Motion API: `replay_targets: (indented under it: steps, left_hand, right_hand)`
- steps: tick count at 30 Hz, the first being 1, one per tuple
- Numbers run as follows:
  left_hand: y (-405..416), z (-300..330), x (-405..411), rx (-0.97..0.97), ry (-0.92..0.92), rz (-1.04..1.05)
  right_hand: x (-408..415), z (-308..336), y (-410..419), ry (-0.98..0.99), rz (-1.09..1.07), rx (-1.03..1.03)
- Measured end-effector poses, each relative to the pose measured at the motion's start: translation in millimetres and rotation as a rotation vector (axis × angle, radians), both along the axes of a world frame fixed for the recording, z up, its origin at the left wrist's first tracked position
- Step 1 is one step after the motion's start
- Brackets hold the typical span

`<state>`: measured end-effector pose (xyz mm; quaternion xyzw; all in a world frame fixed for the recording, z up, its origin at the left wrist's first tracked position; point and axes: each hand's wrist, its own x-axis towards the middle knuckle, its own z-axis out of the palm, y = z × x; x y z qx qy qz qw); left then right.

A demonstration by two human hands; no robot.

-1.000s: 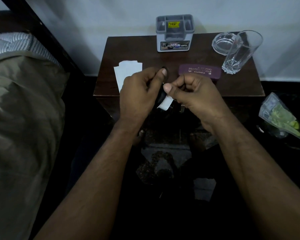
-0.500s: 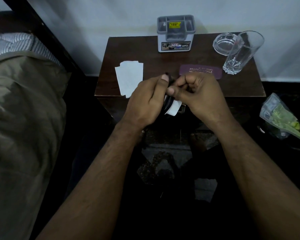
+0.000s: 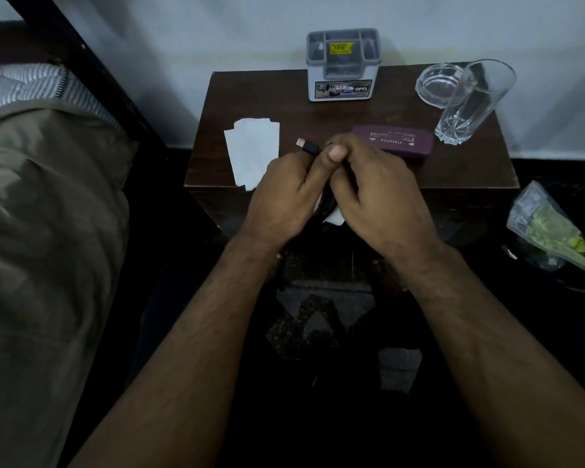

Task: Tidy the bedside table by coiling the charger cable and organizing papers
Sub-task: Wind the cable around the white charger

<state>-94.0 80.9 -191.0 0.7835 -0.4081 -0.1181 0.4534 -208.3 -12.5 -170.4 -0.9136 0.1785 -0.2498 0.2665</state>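
Your hands have closed together — plug now showing.
Left hand (image 3: 286, 194) and right hand (image 3: 379, 194) fingers grip the cable (image 3: 308, 148) — its tip pokes out over the surface (image 3: 470, 170).

A bedroom: bed (image 3: 41, 231) beside a wooden bedside table (image 3: 460, 170).

One view only, head-mounted, looking forward and steeply down. Close in over the hands (image 3: 338, 194), forearms running up from the bottom edge. Facing the wall, the counter (image 3: 470, 170) square ahead in the upper middle. Wide angle, edges bowed: bed (image 3: 48, 231) along the left, dark floor (image 3: 537, 332) at right and below. No second view to share anything.
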Motion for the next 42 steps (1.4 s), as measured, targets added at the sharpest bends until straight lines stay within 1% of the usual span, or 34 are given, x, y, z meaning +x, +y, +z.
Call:
replay_targets:
  steps: [2,4,6,8,12,14,16,19,22,24,26,28,29,32,33,35,37,38,39,42]
  left_hand:
    - [0,0,2,-0.008,0.049,-0.009]
    - [-1,1,3,-0.012,0.09,-0.034]
    - [0,1,3,-0.022,0.084,-0.068]
    - [0,1,5,-0.013,0.038,-0.093]
    - [1,0,7,0.056,0.043,-0.195]
    - [2,-1,9,0.07,0.057,-0.221]
    - [3,0,11,0.109,0.059,-0.252]
    - [5,-1,12,0.18,0.084,-0.297]
    - [7,0,13,0.183,0.134,-0.338]
    - [7,-3,15,0.233,0.157,-0.359]
    - [9,-3,13,0.284,0.161,-0.405]
    - [11,-5,11,0.228,0.128,-0.427]
    - [13,-4,11,0.207,0.122,-0.419]
    - [14,3,11,0.245,0.065,-0.36]
    - [12,2,10,0.26,0.077,-0.338]
    - [10,4,6,0.264,0.081,-0.336]
    - [8,5,1,0.274,0.044,-0.318]
    - [8,7,-1,0.272,0.023,-0.308]
    - [8,8,-1,0.267,0.006,-0.303]
    - [9,12,1,0.281,-0.003,-0.292]
  right_hand:
    - [2,-1,1,-0.048,-0.007,-0.007]
    - [4,-1,3,-0.055,0.021,-0.013]
    - [4,-2,2,-0.06,0.046,-0.029]
    - [5,-4,-3,-0.098,0.038,-0.025]
    - [7,-6,-6,-0.156,-0.049,-0.001]
    - [9,-5,-5,-0.191,-0.047,0.084]
    - [10,-3,-7,-0.198,-0.043,0.237]
    - [12,-4,-7,-0.173,-0.115,0.428]
    - [13,-6,-5,-0.179,-0.158,0.587]
    - [13,-5,-5,-0.186,-0.093,0.62]
    - [13,-4,-6,-0.168,0.02,0.564]
    - [13,-3,-6,-0.138,0.095,0.475]
    - [14,-3,-6,-0.151,0.095,0.472]
    - [17,-4,-6,-0.27,-0.013,0.543]
    - [18,-4,-6,-0.307,-0.07,0.589]
    - [20,-5,-7,-0.371,-0.196,0.763]
    - [21,-6,-9,-0.403,-0.275,0.915]
    - [22,-6,-10,-0.404,-0.298,0.916]
    - [22,-6,-12,-0.399,-0.317,0.868]
    - [21,-8,-15,-0.388,-0.379,0.651]
